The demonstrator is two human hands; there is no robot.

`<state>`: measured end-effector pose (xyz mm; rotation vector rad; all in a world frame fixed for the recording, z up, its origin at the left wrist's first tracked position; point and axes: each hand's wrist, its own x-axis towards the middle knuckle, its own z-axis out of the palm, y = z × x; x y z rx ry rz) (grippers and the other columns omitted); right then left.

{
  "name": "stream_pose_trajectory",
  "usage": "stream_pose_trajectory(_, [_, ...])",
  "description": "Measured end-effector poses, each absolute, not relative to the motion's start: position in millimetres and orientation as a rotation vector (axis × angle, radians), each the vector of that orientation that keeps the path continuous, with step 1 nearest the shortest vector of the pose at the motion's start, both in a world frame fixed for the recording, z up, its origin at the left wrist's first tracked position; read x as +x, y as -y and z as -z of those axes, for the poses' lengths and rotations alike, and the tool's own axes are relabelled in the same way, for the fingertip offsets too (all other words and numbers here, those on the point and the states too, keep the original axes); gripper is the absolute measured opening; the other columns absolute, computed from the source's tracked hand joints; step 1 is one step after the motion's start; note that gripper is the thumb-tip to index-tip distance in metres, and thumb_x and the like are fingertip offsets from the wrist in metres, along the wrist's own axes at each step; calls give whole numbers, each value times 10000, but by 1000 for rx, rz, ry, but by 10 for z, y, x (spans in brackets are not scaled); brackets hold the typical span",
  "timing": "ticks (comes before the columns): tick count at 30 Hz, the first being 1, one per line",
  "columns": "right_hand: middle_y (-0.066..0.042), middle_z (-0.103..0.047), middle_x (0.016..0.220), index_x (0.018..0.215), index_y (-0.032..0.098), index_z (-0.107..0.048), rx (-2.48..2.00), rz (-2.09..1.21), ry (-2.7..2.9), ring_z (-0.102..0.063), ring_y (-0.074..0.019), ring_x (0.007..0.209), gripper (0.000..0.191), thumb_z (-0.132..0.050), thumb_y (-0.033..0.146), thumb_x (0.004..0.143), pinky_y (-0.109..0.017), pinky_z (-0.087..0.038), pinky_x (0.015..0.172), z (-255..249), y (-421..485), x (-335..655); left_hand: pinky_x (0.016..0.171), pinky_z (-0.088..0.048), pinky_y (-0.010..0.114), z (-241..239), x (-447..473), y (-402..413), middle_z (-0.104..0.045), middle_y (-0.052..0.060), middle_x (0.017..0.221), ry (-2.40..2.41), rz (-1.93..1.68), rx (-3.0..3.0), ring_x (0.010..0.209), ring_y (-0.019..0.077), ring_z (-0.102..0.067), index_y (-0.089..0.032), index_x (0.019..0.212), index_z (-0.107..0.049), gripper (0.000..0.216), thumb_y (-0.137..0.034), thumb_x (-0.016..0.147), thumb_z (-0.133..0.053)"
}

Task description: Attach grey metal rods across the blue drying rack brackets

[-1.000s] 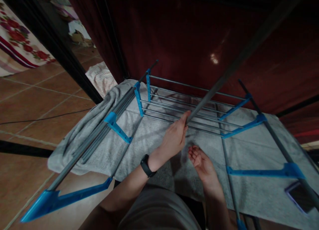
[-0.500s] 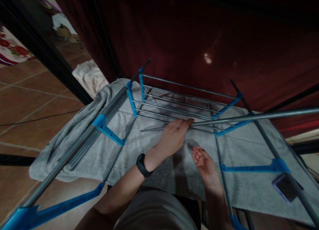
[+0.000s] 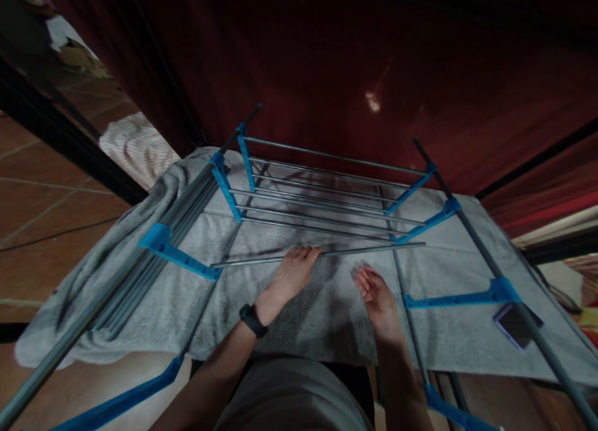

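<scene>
My left hand (image 3: 295,274), with a dark band on its wrist, is closed from above around a thin grey metal rod (image 3: 369,250). The rod lies crosswise, its left end by a blue plastic bracket (image 3: 182,255) and its right end close to the far right brackets. My right hand (image 3: 376,294) is palm up to the right, fingers loosely curled, holding nothing visible and not touching the rod. Around both hands stands a frame of grey tubes (image 3: 476,238) with blue brackets. Several crossbars (image 3: 327,152) span its far part.
A grey blanket (image 3: 280,319) lies under the frame. Several loose rods (image 3: 144,288) rest along the left tube. A phone (image 3: 514,325) lies on the blanket at right. Behind is a dark red surface (image 3: 303,63); striped cloth (image 3: 140,144) lies at the back left.
The rod in my left hand has swung from pointing out to the right to lying crosswise between the frame's sides. My left hand has come lower and left; the view has shifted right.
</scene>
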<state>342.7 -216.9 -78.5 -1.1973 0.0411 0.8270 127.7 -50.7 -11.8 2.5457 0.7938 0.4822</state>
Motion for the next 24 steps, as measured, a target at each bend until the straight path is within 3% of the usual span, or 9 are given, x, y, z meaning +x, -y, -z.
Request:
stream_pose_trajectory(5, [-43,-821,1081,1013,252,-762,-1164,-735,-103,-789,-201,1043,334,-911,276,714,-421,-640,1092,837,2178,3544,1132,-566,480,358,1237,505,-796,127,1278,-766,-364,2572,1206,294,-753,-228,1374,-729,594,70,918,-492])
stream_pose_trajectory(10, [12,-776,907,883,264,-700,-1113,-721,-79,-784,-187,911,291,-930,267,704,-465,-648,1104,940,2203,3645,1165,-548,479,517,1187,473,-813,119,1298,-734,-345,2528,1224,289,-760,-244,1330,-769,583,64,907,-512])
stream_pose_trajectory(16, [29,-763,844,833,274,-664,-1146,-715,-145,-779,-171,895,244,-887,248,738,-364,-672,986,982,2160,3675,1183,-541,471,679,1143,426,-823,111,1291,-729,-354,2531,1211,272,-763,-245,1354,-778,583,35,916,-514])
stream_pose_trajectory(24, [43,-755,773,807,291,-645,-1104,-721,-180,-764,-180,818,231,-850,186,788,-370,-689,954,1056,2138,3784,1164,-553,455,740,1130,355,-812,127,1353,-703,-262,2604,1240,274,-759,-231,1400,-760,473,-66,1045,-495])
